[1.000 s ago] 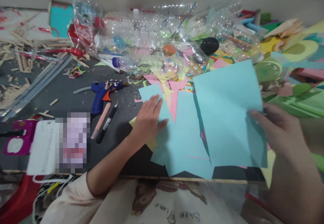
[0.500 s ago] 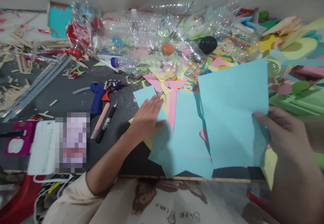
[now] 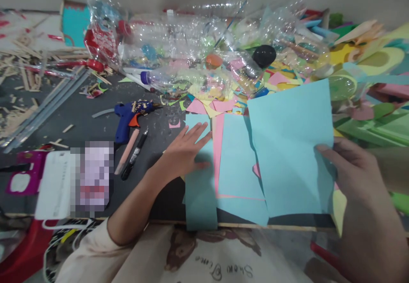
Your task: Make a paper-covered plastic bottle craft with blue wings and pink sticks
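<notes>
Where your cream printed shirt (image 3: pixel 188 257) faces the near edge of the dark tabletop (image 3: pixel 168 204), a narrow light-blue paper strip (image 3: pixel 201 202) lies with its lower end projecting past that edge. Your left hand (image 3: pixel 179 151) is palm down, its fingers moderately spread over the strip's upper part and its thumb extended to the right; it grips nothing, and the pressure applied cannot be told. Your right hand (image 3: pixel 354 168) has thumb and fingers closed on the right edge of a large light-blue paper sheet (image 3: pixel 292 146), thumb on the upper face. How far this sheet is raised cannot be told. Between strip and sheet you have a second light-blue paper piece (image 3: pixel 238 159), with a slim pink paper sliver (image 3: pixel 218 151) along its left side.

Farther off, to the left of your left hand, are a black marker pen (image 3: pixel 134 157), a pale pink stick (image 3: pixel 127 153) beside it, and a blue glue gun with orange trigger (image 3: pixel 123 123). Beyond the papers lie mixed coloured paper scraps (image 3: pixel 223 105), then a heap of clear plastic bottles (image 3: pixel 179 36) by the wall.
</notes>
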Available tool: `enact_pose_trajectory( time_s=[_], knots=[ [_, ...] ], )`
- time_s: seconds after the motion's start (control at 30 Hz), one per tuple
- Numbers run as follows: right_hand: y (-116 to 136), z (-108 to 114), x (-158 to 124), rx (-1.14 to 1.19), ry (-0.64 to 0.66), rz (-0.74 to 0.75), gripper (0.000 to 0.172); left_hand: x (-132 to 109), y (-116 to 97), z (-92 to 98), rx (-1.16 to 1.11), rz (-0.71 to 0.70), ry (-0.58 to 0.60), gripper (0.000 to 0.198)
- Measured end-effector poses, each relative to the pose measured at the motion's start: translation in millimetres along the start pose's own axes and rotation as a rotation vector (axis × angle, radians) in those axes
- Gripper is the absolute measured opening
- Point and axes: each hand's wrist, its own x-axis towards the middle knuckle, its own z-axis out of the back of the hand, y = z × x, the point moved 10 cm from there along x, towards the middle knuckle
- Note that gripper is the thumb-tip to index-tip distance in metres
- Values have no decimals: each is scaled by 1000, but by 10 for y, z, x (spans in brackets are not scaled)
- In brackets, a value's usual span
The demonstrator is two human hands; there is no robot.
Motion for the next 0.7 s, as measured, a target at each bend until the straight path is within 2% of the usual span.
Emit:
enact_pose_trajectory(
  time_s=[0.23, 0.43, 0.57, 0.7],
  knots=[
    [-55, -4, 5, 16, 7, -53, 28, 8, -44, 19, -13, -27, -5, 66],
    [-31, -24, -14, 17, 15, -90, 31, -9, 58, -7, -2, 11, 52, 63],
    [19, -57, -48, 15, 9, -120, 30, 10, -79, -47, -49, -95, 109, 53],
    [52, -81, -64, 37, 9, -155, 32, 45, -83, -20, -72, -95, 47, 58]
  ],
)
